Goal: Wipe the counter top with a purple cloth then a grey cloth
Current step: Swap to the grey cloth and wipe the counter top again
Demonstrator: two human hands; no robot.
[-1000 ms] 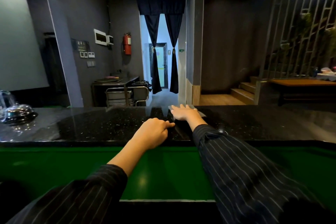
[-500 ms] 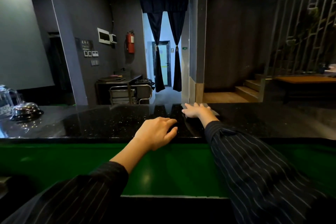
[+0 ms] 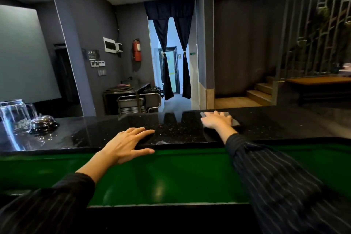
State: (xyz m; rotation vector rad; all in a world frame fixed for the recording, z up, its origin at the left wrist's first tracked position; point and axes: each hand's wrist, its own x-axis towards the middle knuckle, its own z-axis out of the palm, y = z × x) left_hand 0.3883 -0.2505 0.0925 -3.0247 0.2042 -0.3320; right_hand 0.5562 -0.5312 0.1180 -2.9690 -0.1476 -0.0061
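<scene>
A black speckled counter top (image 3: 284,125) runs across the view above a green panel. My right hand (image 3: 216,122) lies flat, fingers spread, pressing a grey cloth (image 3: 234,122) onto the far part of the counter; only the cloth's edges show around the hand. My left hand (image 3: 127,143) rests on the counter's near edge with fingers apart and the thumb hanging over the front, holding nothing. No purple cloth is in view.
A glass mug (image 3: 14,118) and a metal service bell (image 3: 42,122) stand on the counter's far left. The green panel (image 3: 171,175) drops below the near edge. Beyond the counter are a metal trolley (image 3: 136,100), a curtained doorway and stairs at the right.
My right hand has slid the grey cloth to the right along the far side of the counter. My left hand has opened from a loose fist to spread fingers on the near edge.
</scene>
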